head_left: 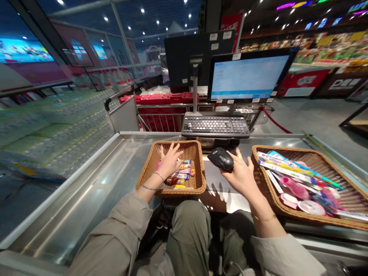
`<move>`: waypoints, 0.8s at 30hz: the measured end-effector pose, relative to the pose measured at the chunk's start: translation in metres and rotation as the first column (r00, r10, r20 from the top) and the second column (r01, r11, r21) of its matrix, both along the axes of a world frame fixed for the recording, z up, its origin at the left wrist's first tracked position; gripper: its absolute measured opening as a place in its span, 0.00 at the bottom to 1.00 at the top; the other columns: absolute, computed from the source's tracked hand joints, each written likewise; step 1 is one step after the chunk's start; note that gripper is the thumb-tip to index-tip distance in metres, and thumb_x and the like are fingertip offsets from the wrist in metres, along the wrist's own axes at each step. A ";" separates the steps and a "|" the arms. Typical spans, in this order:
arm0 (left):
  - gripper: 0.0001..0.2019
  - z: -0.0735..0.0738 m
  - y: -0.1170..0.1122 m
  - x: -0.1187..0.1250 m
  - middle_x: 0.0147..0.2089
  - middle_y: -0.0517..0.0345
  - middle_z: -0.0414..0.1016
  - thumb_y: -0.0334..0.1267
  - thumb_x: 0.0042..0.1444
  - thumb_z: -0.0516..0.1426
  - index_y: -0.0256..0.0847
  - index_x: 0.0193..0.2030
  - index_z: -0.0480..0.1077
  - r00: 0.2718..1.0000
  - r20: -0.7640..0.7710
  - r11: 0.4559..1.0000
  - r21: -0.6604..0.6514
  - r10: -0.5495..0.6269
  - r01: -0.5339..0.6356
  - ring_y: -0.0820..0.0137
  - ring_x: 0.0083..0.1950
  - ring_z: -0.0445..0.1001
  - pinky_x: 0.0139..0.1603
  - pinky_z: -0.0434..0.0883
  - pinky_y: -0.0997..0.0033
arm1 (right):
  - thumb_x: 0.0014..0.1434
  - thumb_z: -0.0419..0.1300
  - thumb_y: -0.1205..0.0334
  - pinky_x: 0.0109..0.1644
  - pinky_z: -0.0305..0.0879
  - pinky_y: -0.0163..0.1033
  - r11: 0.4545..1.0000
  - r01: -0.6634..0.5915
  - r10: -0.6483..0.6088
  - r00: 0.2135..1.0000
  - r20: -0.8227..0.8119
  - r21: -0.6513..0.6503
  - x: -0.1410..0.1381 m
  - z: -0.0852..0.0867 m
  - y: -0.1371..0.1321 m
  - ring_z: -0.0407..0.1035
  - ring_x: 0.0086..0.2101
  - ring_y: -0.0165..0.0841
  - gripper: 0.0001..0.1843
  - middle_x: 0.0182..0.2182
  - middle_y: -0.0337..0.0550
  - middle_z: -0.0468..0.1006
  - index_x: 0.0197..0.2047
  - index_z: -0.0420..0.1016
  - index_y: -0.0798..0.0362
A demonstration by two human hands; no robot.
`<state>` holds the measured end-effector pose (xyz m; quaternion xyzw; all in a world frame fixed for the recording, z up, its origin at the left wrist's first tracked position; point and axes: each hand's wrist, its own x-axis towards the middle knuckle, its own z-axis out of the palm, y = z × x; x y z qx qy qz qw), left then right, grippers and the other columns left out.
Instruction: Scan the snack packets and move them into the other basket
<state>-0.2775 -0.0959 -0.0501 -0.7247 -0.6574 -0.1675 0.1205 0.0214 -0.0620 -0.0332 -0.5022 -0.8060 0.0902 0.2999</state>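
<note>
My left hand [170, 160] reaches into a small wicker basket [147, 168] with its fingers spread, hovering over several small packaged items [180, 177] in it. It holds nothing. My right hand [242, 174] is raised over the steel counter and grips a black handheld scanner [220, 158] from below. A wide wicker basket [261, 184] to the right holds toothbrush packs [283, 168] and round pink and white packs [312, 207].
A keyboard [215, 125] and a lit monitor [248, 76] stand beyond the baskets on the steel checkout counter [86, 199]. Red shopping baskets [161, 111] sit behind a metal rail. Stacked bottled water packs [48, 130] lie to the left. My knees are below the counter.
</note>
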 end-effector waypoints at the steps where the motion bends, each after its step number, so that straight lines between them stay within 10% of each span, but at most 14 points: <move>1: 0.17 -0.002 -0.002 -0.004 0.71 0.47 0.64 0.38 0.61 0.60 0.48 0.57 0.74 1.000 -0.012 1.000 -0.026 -0.006 0.006 0.50 0.75 0.53 0.70 0.37 0.23 | 0.54 0.58 0.57 0.69 0.40 0.71 1.000 -0.009 0.009 1.000 0.006 -0.001 -0.003 -0.002 -0.001 0.49 0.70 0.52 0.21 0.62 0.46 0.73 0.50 0.77 0.49; 24: 0.14 -0.057 -0.009 -0.041 0.71 0.51 0.63 0.36 0.47 0.68 0.49 0.42 0.79 0.932 -0.184 0.879 -0.428 -0.312 0.210 0.52 0.76 0.51 0.71 0.36 0.29 | 0.53 0.57 0.62 0.69 0.40 0.71 0.995 -0.098 0.097 0.989 0.108 -0.001 -0.029 -0.016 -0.007 0.49 0.70 0.53 0.19 0.62 0.49 0.72 0.48 0.77 0.52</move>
